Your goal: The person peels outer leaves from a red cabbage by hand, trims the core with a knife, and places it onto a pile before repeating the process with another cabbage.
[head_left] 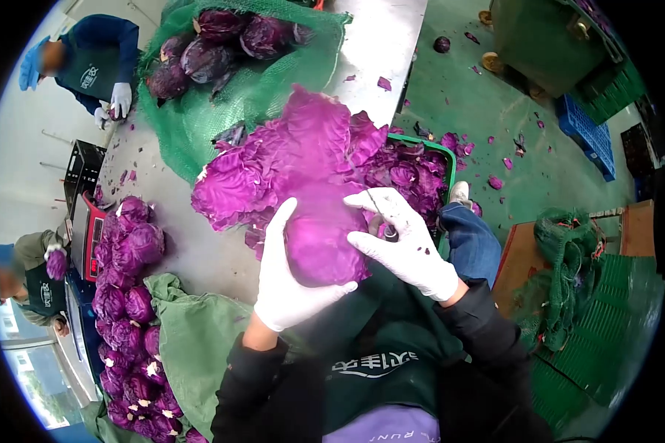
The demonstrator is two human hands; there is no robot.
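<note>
A purple cabbage (321, 240) is held in front of my apron. My left hand (288, 273), in a white glove, cups it from the left and below. My right hand (406, 247), also gloved, is at its right side, with a small dark object (389, 232) between its fingers and palm; what that is I cannot make out. Just beyond the cabbage, loose purple leaves (273, 162) lie piled on the metal table (218, 258). The cabbage looks slightly blurred.
A green mesh bag (192, 133) holds several dark cabbages. More cabbages (129, 317) are stacked at left beside a green cloth (192, 354). A leaf-filled crate (452, 173) stands right of the table. Two co-workers (100, 55) are at left. Green bin (539, 44), blue pallet (587, 136) at right.
</note>
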